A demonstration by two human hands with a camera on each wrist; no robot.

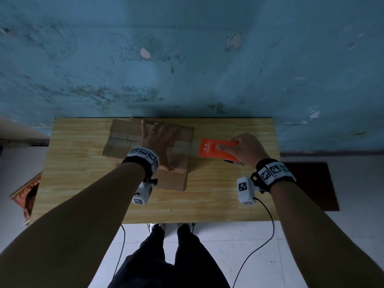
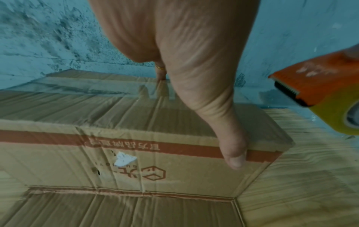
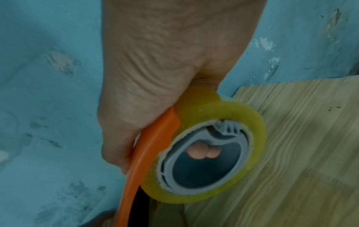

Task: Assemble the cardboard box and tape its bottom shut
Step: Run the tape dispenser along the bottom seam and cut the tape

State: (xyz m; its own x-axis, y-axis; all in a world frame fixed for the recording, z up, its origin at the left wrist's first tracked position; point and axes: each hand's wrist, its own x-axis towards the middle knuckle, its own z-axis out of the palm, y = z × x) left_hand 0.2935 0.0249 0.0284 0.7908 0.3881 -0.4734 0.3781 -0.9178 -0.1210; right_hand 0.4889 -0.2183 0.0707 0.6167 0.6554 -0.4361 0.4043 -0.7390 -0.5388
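A brown cardboard box (image 1: 124,140) stands upside down on the wooden table (image 1: 83,183), its bottom flaps folded shut and its lower flaps splayed on the table. My left hand (image 1: 160,140) lies flat on the box's top with fingers spread; in the left wrist view its thumb (image 2: 233,150) hangs over the near edge of the box (image 2: 136,165). My right hand (image 1: 243,148) grips an orange tape dispenser (image 1: 214,150) just right of the box. A clear strip of tape (image 1: 182,147) runs from it across the top. The yellowish tape roll (image 3: 213,145) fills the right wrist view.
A worn blue wall (image 1: 187,59) rises directly behind the table's far edge. Bare tabletop lies in front of the box and at the right (image 1: 218,194). Cables hang from both wrist cameras. My legs stand at the table's near edge on a white tiled floor (image 1: 249,242).
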